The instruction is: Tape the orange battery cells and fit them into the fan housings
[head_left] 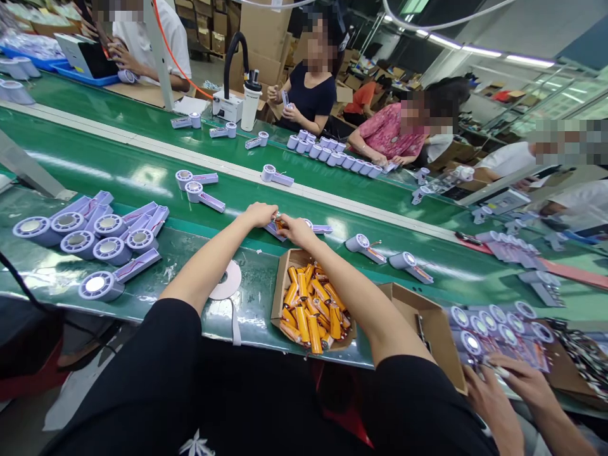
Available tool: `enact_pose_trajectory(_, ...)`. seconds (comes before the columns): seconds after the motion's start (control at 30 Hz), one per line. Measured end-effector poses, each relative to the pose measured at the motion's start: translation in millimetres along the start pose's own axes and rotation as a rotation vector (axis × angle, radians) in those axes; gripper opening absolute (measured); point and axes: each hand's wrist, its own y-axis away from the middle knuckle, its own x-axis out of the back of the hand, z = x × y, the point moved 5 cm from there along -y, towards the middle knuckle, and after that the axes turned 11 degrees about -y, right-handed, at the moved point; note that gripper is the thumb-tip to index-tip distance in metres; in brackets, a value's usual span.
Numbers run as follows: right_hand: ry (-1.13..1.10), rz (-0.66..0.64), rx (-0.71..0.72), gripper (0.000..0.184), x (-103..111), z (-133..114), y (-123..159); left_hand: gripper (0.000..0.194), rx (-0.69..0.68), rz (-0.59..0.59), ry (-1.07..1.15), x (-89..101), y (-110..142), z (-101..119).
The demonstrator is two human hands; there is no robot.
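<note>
At the near edge of the green conveyor, both hands meet over a lavender handheld fan housing [274, 232], whose handle shows beneath them. My left hand [259, 215] is closed, its fingertips pinched on something too small to make out. Beside it, my right hand [298, 230] has its fingers closed around an orange battery [280, 224], partly hidden by the fingers. Another fan housing [319, 228] lies just right of my right hand, partly covered by it. Below my right forearm stands an open cardboard box [277, 297] heaped with orange batteries [313, 323].
A roll of white tape [227, 280] lies on the near ledge. Fan housings [110, 249] cluster at left; others [363, 246] ride the green belt [228, 234]. A second box [441, 323] stands at right, near a co-worker's hands [503, 386]. Several people sit across the line.
</note>
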Motion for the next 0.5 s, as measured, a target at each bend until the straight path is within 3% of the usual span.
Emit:
enact_pose_trajectory(0.2, 0.175, -0.166, 0.024, 0.057, -2, -7, 0, 0.029, 0.025, 0.005, 0.078, -7.2, -12, 2)
enact_pose_trajectory(0.33, 0.253, -0.272, 0.026, 0.052, -6, -15, -8, 0.027, 0.026, 0.009, 0.124, -9.2, -18, 6)
enact_pose_trajectory(0.5, 0.242, -0.324, 0.021, 0.048, 15, -23, -7, 0.039, 0.01, 0.047, 0.173, 5.5, -7, 16)
